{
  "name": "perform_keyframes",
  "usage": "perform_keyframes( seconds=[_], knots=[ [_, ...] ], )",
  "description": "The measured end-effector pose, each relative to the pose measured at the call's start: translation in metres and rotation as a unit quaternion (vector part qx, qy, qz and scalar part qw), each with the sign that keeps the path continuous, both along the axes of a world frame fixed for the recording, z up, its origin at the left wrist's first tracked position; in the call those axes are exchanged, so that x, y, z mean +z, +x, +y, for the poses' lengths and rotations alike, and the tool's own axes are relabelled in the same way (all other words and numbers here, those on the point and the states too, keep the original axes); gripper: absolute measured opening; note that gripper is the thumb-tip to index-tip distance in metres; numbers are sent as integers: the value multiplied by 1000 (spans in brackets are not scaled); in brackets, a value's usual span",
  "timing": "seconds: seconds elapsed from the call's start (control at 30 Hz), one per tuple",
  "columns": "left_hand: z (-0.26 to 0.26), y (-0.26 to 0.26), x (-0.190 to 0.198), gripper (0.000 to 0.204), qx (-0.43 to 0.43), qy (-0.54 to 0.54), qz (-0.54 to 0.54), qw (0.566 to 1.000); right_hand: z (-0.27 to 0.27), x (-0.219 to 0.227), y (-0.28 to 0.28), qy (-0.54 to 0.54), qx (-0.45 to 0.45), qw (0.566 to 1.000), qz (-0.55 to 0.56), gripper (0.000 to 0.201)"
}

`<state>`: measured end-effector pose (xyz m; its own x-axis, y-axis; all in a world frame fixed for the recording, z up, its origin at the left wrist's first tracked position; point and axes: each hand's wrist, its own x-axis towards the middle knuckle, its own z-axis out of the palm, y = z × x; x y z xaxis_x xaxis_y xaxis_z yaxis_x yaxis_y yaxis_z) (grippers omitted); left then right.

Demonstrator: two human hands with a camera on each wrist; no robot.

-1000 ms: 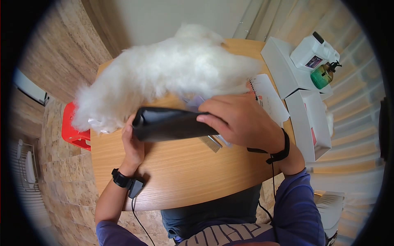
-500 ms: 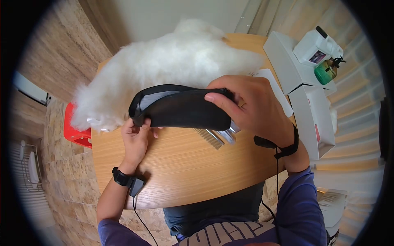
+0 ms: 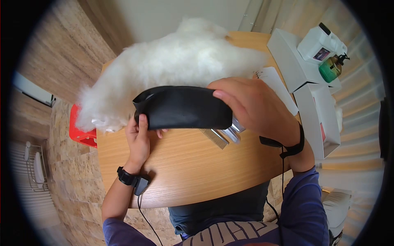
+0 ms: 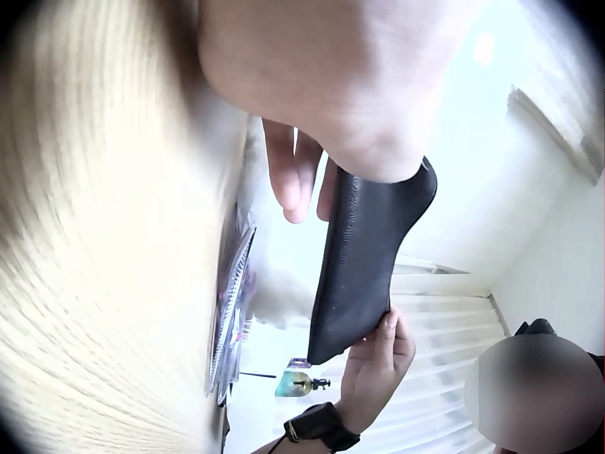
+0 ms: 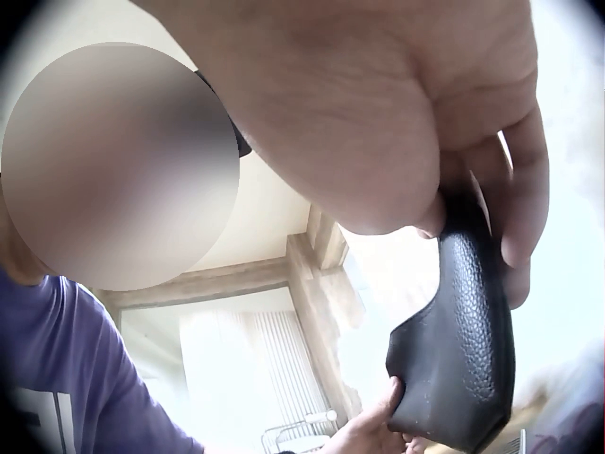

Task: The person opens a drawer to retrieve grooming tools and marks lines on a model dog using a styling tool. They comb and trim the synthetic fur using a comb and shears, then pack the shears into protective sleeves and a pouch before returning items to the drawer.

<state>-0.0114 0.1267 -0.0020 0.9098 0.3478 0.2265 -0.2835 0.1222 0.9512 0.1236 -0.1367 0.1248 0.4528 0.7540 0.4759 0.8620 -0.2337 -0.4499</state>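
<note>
Table point(image 3: 188, 172), black pouch point(image 3: 186, 108), long axis left-to-right

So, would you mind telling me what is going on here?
A person is holding a black pouch above a wooden table, using both hands. The left hand pinches it near one end, where the pouch gapes a little, and the right hand grips the other end near the top. A metal comb lies on the table, partly hidden by the pouch, and a fluffy white mass stretches across the far side.
</note>
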Motion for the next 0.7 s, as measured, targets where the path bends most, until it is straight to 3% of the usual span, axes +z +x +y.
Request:
perform_keyframes(
  seconds=[0.1, 0.17, 0.2, 0.23, 0.3, 0.33, 0.37, 0.4, 0.43, 0.47, 0.5, 0.53, 0.57, 0.6, 0.63, 0.7],
  knots=[
    [1, -3, -4, 36, -21, 7, 7, 1000, -1, 2, -4, -21, -11, 999, 23, 14],
    [-3, -5, -3, 31, -5, -27, 16, 999, 3, 2, -3, 78, 28, 995, -50, 13],
    [0, -7, -8, 28, 2, -62, 35, 997, 4, 0, -2, 68, 27, 996, -55, 12],
    [-2, -7, -6, 27, -1, -46, 37, 998, 4, -1, -4, 108, 52, 992, -40, 11],
    [4, -11, -9, 28, -27, -19, 63, 997, 7, 5, -20, 198, 140, 962, 121, 9],
    [18, -17, -22, 27, -9, 34, 78, 996, 9, 5, -26, 218, 232, 909, 268, 9],
    [-15, -16, -11, 19, 67, 16, 53, 996, 5, 9, -34, 234, 281, 872, 324, 11],
    [-45, -1, 2, 19, 31, 11, 56, 998, 6, 10, -40, 262, 351, 816, 376, 15],
    [-82, 18, 26, 23, -81, -32, -109, 990, 3, 16, -48, 254, 422, 729, 475, 18],
    [-122, 39, 53, 27, -181, -86, -270, 942, 3, 19, -58, 261, 432, 667, 548, 17],
    [-163, 59, 84, 31, -264, -144, -422, 855, -3, 27, -65, 238, 447, 622, 597, 23],
    [-200, 75, 113, 35, -327, -202, -558, 735, -9, 33, -70, 217, 463, 570, 643, 29],
    [-224, 84, 132, 40, -367, -256, -675, 587, -15, 34, -75, 226, 444, 581, 644, 29],
    [-247, 86, 155, 44, -384, -298, -767, 419, -17, 34, -82, 243, 468, 551, 647, 28],
    [-251, 80, 159, 44, -384, -312, -765, 412, -17, 33, -88, 256, 495, 520, 648, 29],
    [-246, 65, 160, 43, -321, -220, -772, 502, -15, 31, -95, 272, 558, 448, 643, 35]
  ],
)
